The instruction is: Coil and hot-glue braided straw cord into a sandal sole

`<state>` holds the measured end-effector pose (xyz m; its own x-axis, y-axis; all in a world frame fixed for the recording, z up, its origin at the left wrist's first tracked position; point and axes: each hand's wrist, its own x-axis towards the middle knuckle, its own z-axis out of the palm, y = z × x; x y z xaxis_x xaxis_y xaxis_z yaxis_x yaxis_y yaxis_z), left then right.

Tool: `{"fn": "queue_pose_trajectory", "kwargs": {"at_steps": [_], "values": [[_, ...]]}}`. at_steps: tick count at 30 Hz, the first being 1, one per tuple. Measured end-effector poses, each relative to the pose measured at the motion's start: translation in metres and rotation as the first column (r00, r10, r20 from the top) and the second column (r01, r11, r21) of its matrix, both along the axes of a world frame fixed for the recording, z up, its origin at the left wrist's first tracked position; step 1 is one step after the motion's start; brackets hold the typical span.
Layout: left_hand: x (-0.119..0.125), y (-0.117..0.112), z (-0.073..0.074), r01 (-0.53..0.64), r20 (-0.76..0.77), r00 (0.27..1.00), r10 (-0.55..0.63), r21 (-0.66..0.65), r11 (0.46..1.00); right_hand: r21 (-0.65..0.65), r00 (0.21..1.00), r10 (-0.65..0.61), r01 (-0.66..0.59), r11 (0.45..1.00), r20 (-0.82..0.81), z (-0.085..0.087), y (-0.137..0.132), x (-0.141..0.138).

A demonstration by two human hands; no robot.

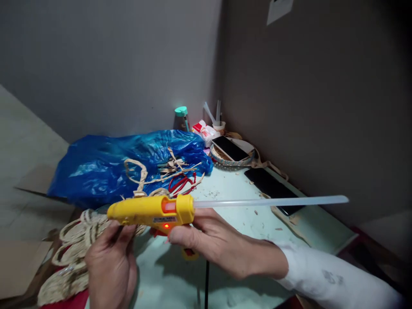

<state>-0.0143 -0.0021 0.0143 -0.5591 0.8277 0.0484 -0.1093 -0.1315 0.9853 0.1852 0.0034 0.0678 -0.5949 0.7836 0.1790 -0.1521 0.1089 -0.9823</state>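
My right hand (222,244) is wrapped around the handle of a yellow hot glue gun (144,211), which points left with its red light lit. A long translucent glue stick (270,201) sticks out from the gun's rear to the right. Just under the nozzle, my left hand (112,262) is closed, thumb and fingers pinched on braided straw cord (140,180) that shows above and beside the gun. The gun hides the exact grip point. Coils of the pale braided cord (69,262) lie at the left, by my left wrist.
A blue plastic bag (96,163) lies behind the hands, with straw strips and red cord (182,184) by it. A phone (233,148) rests on a round basket (225,162); a dark device (267,184) lies nearer. Beyond stand a teal-lidded jar (181,116) and a cup (219,126) of sticks.
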Motion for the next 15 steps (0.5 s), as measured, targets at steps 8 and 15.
{"fn": "queue_pose_trajectory", "kwargs": {"at_steps": [8,15], "values": [[0.011,-0.015,0.021,0.090,0.277,0.957,-0.080,-0.021,0.996,0.164,0.988,-0.149,0.141,0.976,0.036,0.003,-0.015,-0.036],[0.010,-0.034,0.029,0.146,0.380,0.909,-0.172,0.095,0.985,0.373,0.946,-0.296,0.230,0.899,0.130,-0.013,-0.021,-0.052]]}}
